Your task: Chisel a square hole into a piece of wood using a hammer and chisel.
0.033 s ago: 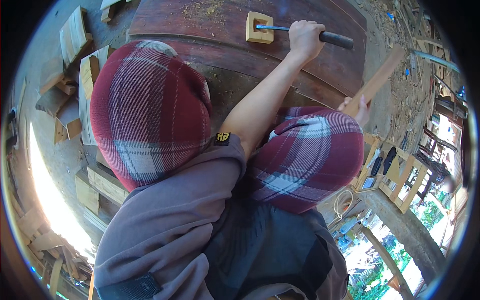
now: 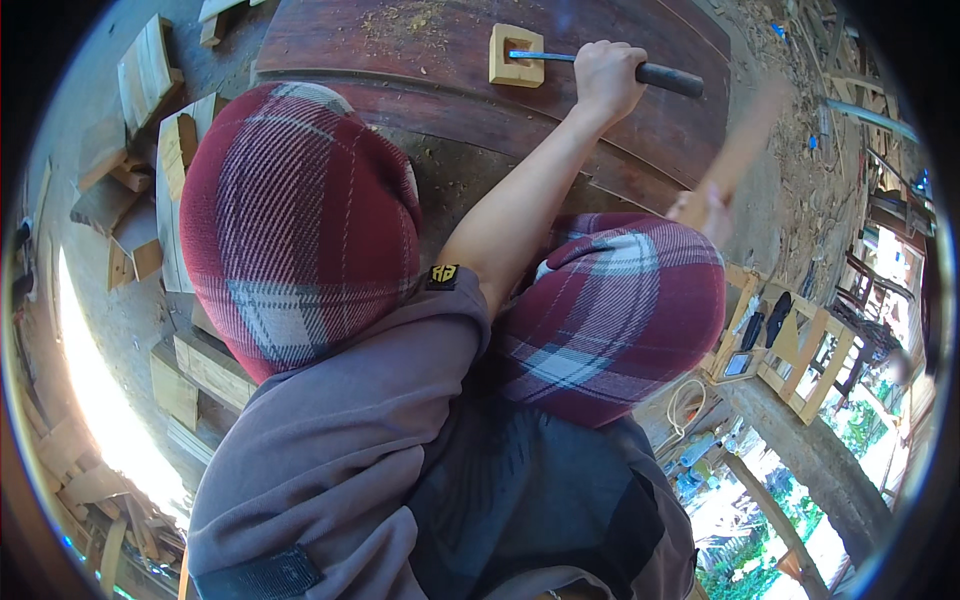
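My left hand (image 2: 606,78) grips the black handle of a chisel (image 2: 590,62). The chisel's metal blade points left, with its tip inside the square hole of a pale wooden block (image 2: 515,70). The block lies on a broad dark red-brown plank (image 2: 420,70). My right hand (image 2: 700,208) is lower and to the right, beside my right knee, shut on a wooden mallet or stick (image 2: 742,140) that rises up and right and is motion-blurred. My knees in red plaid trousers (image 2: 300,220) fill the middle.
Wood chips (image 2: 410,18) lie on the plank's far side. Offcuts and pale timber blocks (image 2: 165,150) are stacked on the ground to the left. To the right are pale wooden frames (image 2: 800,350), small tools and a coil of cord (image 2: 685,400).
The wooden mallet in my right hand is now blurred with motion. My left hand and the chisel stay in place at the block.
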Tool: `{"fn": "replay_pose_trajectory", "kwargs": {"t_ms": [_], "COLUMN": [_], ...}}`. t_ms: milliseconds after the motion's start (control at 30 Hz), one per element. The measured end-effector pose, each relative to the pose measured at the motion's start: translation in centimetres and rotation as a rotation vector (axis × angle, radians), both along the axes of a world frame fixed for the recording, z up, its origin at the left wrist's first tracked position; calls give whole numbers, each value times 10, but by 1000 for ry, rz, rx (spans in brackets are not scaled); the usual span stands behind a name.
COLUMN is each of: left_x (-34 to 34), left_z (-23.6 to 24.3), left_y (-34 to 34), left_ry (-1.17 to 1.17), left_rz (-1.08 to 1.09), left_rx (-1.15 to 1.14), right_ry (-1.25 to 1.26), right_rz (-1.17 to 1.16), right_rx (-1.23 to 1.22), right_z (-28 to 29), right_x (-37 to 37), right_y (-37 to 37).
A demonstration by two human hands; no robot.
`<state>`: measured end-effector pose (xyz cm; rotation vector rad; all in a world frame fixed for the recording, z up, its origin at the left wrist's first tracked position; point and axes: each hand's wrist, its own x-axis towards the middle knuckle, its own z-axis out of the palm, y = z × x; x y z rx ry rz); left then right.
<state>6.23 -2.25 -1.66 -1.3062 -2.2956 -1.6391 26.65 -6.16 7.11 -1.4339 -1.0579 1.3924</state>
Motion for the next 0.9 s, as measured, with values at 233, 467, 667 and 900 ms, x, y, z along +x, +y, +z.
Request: {"fn": "replay_pose_trajectory", "kwargs": {"t_ms": [233,467,667,900], "left_x": [-7,-6,-3,-2], "left_z": [-6,-5,10,16], "left_y": [-5,-8,-7,-5], "left_ry": [5,23,-2,-50], "left_rz": [32,-2,25,38], "left_rx": [-30,-12,19,84], "right_ry": [-181,-338,-248,-324], "right_rz": [113,344,190,327], "right_rx": [109,77,51,188], "right_z": [6,-15,24,9], "right_x": [-8,-22,-26,3], "right_y": [-5,-6,-21,-3]}}
